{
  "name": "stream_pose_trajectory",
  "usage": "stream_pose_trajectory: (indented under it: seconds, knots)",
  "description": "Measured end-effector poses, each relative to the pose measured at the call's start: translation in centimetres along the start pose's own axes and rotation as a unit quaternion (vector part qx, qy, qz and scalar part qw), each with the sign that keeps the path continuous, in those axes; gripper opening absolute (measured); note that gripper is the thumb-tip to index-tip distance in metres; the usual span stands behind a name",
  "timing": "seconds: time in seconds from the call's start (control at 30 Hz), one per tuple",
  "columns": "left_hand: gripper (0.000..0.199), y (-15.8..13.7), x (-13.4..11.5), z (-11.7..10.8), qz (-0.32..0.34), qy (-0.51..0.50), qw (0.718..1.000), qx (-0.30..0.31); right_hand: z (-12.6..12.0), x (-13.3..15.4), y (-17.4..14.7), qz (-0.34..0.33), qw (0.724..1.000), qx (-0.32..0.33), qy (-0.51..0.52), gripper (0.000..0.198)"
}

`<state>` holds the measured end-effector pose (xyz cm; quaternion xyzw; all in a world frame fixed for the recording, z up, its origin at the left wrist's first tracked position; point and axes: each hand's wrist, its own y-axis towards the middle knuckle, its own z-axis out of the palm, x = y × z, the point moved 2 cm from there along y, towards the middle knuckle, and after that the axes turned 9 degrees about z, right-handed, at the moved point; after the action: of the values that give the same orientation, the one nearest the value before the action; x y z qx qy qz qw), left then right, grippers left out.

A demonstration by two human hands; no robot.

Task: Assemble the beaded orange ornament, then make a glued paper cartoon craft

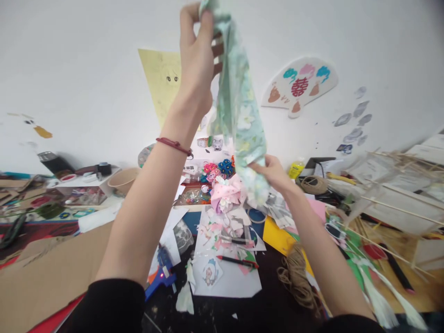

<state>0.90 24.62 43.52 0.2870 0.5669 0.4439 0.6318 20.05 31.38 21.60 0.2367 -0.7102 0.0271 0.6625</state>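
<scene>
A mint-green fabric piece (244, 115) with white and yellow flowers hangs in the air in front of the wall, blurred at its lower end. My left hand (197, 51), raised high, has its thumb and fingers closed on the fabric's top end. Lower down on the right, my right hand (272, 171) pinches the fabric's edge near the bottom. Beneath the cloth sits a pink fabric bundle (225, 192), partly covered by it. White paper (222, 284) on the table carries pink scraps and a red-and-black pen (237, 262).
A blue glue gun (161, 277) with a red light lies left of the paper. Cardboard (65, 277) covers the left side. Brown twine (298, 275) and thin wooden-stick frames (398, 203) occupy the right. A paper fan (300, 85) is on the wall.
</scene>
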Motion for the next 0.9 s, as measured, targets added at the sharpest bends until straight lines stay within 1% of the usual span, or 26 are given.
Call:
stream_pose_trajectory:
  seconds: [0.03,0.07,0.1,0.13,0.2,0.27,0.33,0.4,0.47,0.53,0.63,0.7,0.73,0.8,0.83,0.9]
  knots:
    - [0.016,0.2,0.7,-0.8,-0.015,0.013,1.0,-0.019,-1.8,0.0,0.3,0.015,1.0,-0.018,0.011,0.042]
    - [0.016,0.3,1.6,-1.7,-0.051,0.046,0.996,-0.052,-3.6,0.0,0.6,0.017,0.999,-0.032,0.016,0.044]
    - [0.014,0.3,2.8,-2.6,-0.082,0.066,0.992,-0.068,-5.3,0.0,0.9,0.018,0.999,-0.046,0.024,0.046]
    - [0.014,0.2,4.1,-3.4,-0.102,0.076,0.989,-0.076,-7.0,-0.1,1.2,0.019,0.997,-0.068,0.038,0.048]
    - [0.013,-0.8,7.2,-4.9,-0.173,0.121,0.974,-0.084,-9.8,-0.2,1.6,0.01,0.994,-0.102,0.045,0.05]
    - [0.012,-2.6,10.2,-6.1,-0.202,0.135,0.966,-0.082,-11.7,-0.7,1.6,-0.003,0.993,-0.116,0.024,0.05]
    - [0.015,-4.6,12.6,-6.9,-0.211,0.133,0.968,-0.037,-12.9,-1.3,1.3,-0.009,0.994,-0.113,-0.001,0.046]
    - [0.018,-6.4,14.2,-7.7,-0.221,0.112,0.969,0.004,-13.8,-2.1,0.9,-0.019,0.993,-0.115,-0.028,0.044]
    - [0.024,-7.7,15.3,-8.5,-0.22,0.083,0.971,0.049,-14.7,-3.0,0.6,-0.038,0.988,-0.139,-0.061,0.041]
    - [0.032,-8.7,16.3,-9.3,-0.205,0.061,0.973,0.086,-15.4,-4.0,0.9,-0.06,0.977,-0.179,-0.097,0.037]
    - [0.031,-10.2,18.5,-10.0,-0.198,0.077,0.972,0.103,-16.0,-5.5,2.2,-0.074,0.954,-0.249,-0.147,0.031]
    - [0.027,-11.4,20.0,-10.0,-0.202,0.102,0.968,0.105,-15.6,-6.1,3.3,-0.089,0.933,-0.29,-0.196,0.033]
    - [0.026,-12.1,20.6,-9.9,-0.206,0.114,0.966,0.108,-15.0,-6.3,3.8,-0.098,0.922,-0.3,-0.224,0.035]
    - [0.024,-13.5,21.4,-9.7,-0.22,0.133,0.957,0.13,-13.2,-6.7,4.2,-0.113,0.909,-0.285,-0.284,0.039]
    - [0.021,-14.1,21.7,-9.6,-0.231,0.139,0.951,0.149,-11.9,-7.0,4.1,-0.118,0.906,-0.26,-0.314,0.039]
    - [0.014,-15.2,21.8,-9.5,-0.253,0.147,0.937,0.19,-8.8,-8.1,3.6,-0.121,0.903,-0.181,-0.371,0.038]
